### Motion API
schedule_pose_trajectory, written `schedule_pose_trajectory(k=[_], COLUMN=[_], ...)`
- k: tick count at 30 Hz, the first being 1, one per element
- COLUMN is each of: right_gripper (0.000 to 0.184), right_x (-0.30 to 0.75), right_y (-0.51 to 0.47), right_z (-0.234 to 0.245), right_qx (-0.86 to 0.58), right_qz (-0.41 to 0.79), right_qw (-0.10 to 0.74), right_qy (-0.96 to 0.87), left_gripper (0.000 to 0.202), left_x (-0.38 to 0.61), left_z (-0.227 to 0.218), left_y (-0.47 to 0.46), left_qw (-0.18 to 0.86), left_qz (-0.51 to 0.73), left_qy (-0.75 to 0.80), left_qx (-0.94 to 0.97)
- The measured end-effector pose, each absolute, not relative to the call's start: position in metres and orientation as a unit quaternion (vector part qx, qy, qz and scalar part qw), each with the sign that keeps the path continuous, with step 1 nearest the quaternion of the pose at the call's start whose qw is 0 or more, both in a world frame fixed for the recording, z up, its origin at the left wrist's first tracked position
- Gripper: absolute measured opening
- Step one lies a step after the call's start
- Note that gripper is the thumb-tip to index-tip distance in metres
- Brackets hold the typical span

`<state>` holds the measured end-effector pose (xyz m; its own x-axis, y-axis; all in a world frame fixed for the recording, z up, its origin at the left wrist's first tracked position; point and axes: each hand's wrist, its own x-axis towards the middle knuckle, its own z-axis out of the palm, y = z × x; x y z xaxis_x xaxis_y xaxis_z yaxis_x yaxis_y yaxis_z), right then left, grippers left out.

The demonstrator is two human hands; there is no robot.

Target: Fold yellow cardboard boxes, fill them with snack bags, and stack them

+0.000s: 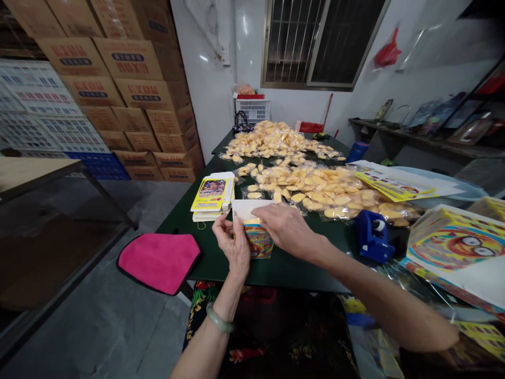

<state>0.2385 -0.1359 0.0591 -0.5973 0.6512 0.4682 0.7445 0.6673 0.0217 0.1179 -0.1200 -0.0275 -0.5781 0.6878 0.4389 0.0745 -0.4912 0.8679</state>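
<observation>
A colourful printed carton (259,243) with a white flap stands at the green table's near edge in front of me. My left hand (232,237) pinches its left side, thumb on the near face and fingers behind. Across the carton's top right reaches my right hand (284,227), its fingertips closed on the white flap. A stack of flat yellow-and-white cartons (213,193) lies just left and beyond. Behind the carton spreads a large heap of clear-wrapped yellow oval pieces (315,189). The inside of the carton is hidden.
A blue tape dispenser (373,237) sits to the right, beside large printed boxes (457,242). Flat printed sheets (398,181) rest on a pale blue basin (469,187). A pink stool seat (160,260) is at left. Brown boxes (138,95) are stacked by the wall.
</observation>
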Motion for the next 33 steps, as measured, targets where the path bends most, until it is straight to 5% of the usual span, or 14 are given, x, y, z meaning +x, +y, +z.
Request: schedule_pose_trajectory(k=[5, 13, 18, 21, 24, 26, 29, 33], right_gripper=[0.027, 0.027, 0.031, 0.030, 0.037, 0.040, 0.034, 0.019], right_x=[0.243, 0.235, 0.254, 0.261, 0.261, 0.260, 0.260, 0.254], right_y=[-0.143, -0.147, -0.151, -0.146, -0.133, -0.125, -0.119, -0.119], right_z=[0.029, 0.016, 0.005, -0.008, -0.015, -0.013, -0.001, 0.009], right_qx=[-0.402, -0.459, -0.416, -0.471, -0.416, -0.386, -0.394, -0.390], right_qz=[-0.184, -0.150, -0.023, 0.206, 0.478, 0.554, 0.554, 0.493], right_qw=[0.284, 0.306, 0.544, 0.656, 0.617, 0.580, 0.544, 0.551], right_qy=[-0.851, -0.820, -0.729, -0.553, -0.467, -0.455, -0.492, -0.549], left_gripper=[0.031, 0.029, 0.020, 0.017, 0.017, 0.031, 0.039, 0.009], left_x=[0.110, 0.099, 0.096, 0.098, 0.100, 0.100, 0.099, 0.095], left_z=[-0.029, -0.032, -0.030, -0.030, -0.031, -0.030, -0.027, -0.022], left_y=[-0.119, -0.121, -0.116, -0.114, -0.114, -0.113, -0.110, -0.109], left_qw=[0.180, 0.167, 0.158, 0.181, 0.237, 0.301, 0.378, 0.372], left_qz=[0.755, 0.746, 0.744, 0.747, 0.765, 0.763, 0.739, 0.743], left_qy=[0.457, 0.404, 0.415, 0.409, 0.387, 0.365, 0.340, 0.308], left_qx=[0.435, 0.503, 0.499, 0.492, 0.458, 0.441, 0.442, 0.463])
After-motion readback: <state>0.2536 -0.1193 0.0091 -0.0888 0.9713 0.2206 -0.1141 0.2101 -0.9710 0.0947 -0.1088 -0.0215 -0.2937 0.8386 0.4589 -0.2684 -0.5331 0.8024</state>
